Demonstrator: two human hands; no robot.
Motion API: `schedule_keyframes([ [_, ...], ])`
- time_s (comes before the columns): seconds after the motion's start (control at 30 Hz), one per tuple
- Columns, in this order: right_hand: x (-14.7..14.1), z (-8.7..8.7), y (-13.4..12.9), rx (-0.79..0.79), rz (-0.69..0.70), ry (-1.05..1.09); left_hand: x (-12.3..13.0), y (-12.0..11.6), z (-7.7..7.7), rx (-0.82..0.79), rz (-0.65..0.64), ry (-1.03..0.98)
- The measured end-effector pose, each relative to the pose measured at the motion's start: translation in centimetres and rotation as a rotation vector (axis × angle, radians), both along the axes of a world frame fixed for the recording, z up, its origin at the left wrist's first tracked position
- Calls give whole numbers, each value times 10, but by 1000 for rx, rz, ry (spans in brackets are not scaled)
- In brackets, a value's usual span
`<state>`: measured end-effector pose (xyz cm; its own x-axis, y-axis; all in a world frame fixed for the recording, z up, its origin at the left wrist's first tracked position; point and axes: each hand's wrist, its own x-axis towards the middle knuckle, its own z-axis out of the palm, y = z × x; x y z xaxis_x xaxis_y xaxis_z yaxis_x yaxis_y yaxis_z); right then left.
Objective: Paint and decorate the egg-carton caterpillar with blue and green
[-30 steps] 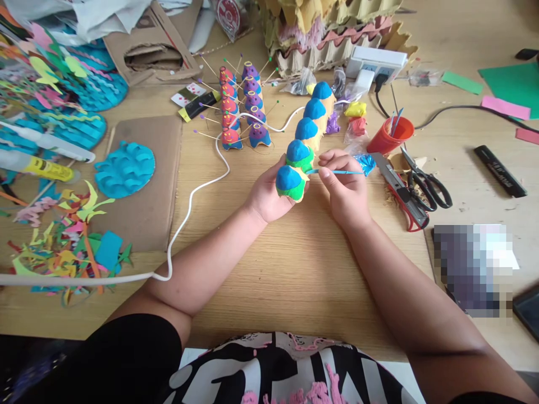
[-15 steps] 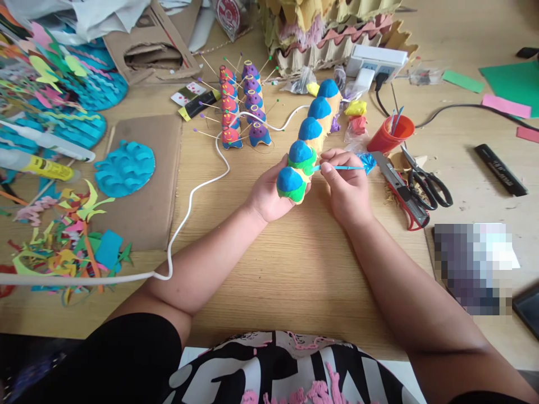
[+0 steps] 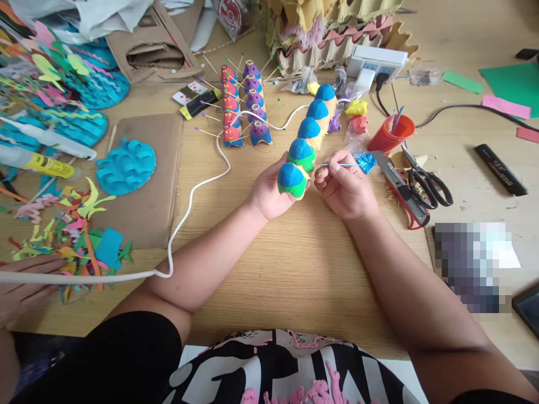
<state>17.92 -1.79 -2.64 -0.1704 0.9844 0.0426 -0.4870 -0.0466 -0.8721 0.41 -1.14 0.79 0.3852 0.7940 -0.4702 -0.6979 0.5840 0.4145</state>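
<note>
My left hand holds the near end of a bumpy egg-carton strip. Blue caps cover its several bumps, and green clay surrounds the two nearest ones, while the farther sides are yellowish. Just right of the strip, my right hand pinches a thin light-blue stick between thumb and fingers. The stick's tip points left at the strip, with a small gap between them. Beyond my right hand lies blue clay in a bag. Red and purple caterpillar-like strips with pins stand farther back.
An orange cup, scissors and a box cutter lie to the right. A white cable crosses the left side. Another person's hand is at paper scraps. A power strip sits behind.
My right hand has drawn the stick back from the green clay and turned slightly. The strip has shifted a little. Another person's hand has appeared at the lower left.
</note>
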Motion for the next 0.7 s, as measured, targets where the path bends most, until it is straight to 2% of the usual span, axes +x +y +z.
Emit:
schedule_keyframes([
  [0.2, 0, -1, 0, 46, 48, -28, 1, 0, 1, -30, -36, -18],
  [0.4, -4, -3, 0, 104, -56, -92, 1, 0, -2, -12, -39, -10],
  [0.5, -5, -2, -1, 121, -63, -119, 0, 0, -1, 1, -52, -15],
  [0.7, -5, -3, -2, 193, -150, -198, 1, 0, 2, -58, -25, 1],
])
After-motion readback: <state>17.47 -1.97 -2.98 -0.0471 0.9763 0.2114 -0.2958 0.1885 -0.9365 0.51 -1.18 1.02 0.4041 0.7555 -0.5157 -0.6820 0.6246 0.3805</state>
